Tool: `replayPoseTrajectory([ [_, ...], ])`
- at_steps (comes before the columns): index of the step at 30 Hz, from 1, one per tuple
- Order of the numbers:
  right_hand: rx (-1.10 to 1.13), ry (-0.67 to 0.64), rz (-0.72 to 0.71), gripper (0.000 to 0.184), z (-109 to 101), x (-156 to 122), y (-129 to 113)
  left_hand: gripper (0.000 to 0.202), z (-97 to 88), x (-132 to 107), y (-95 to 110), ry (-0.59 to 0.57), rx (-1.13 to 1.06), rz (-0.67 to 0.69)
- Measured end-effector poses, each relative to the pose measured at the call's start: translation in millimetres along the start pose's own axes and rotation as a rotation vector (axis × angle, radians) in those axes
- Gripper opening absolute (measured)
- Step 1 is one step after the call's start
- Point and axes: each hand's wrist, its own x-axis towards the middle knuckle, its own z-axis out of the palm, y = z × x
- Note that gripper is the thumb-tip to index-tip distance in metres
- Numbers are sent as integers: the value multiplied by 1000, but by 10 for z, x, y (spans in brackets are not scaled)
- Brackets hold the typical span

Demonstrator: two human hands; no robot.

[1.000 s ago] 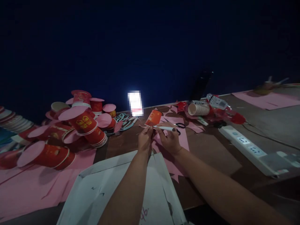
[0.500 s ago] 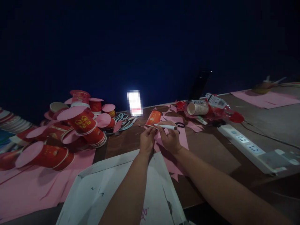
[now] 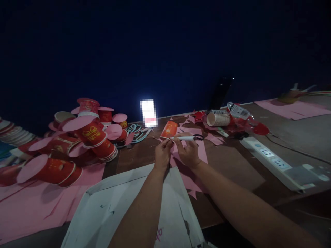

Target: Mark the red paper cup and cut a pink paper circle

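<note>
My left hand is closed, its fingertips pinching the lower rim of a red paper cup that tilts with its narrower end up. A white pen-like stick lies across the fingers of my right hand, which is closed around it. Its left end meets the cup's rim beside my left fingertips; whether it is a marker or a glue pen I cannot tell. Pink paper lies under my hands, and dark-handled scissors rest just behind the stick.
Red cups with pink paper discs crowd the left side, over pink sheets. A lit phone stands at the back, near coiled cable. A cup stack and power strip sit right; a white box lid lies in front.
The white stick has turned slightly, its right end rising a little. Both hands keep almost the same place, still at the cup's rim.
</note>
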Motion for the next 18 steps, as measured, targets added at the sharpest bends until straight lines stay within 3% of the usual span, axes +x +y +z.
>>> replayPoseTrajectory([
  [18, 5, 16, 4, 5, 6, -9, 23, 29, -10, 9, 4, 2, 3, 2],
])
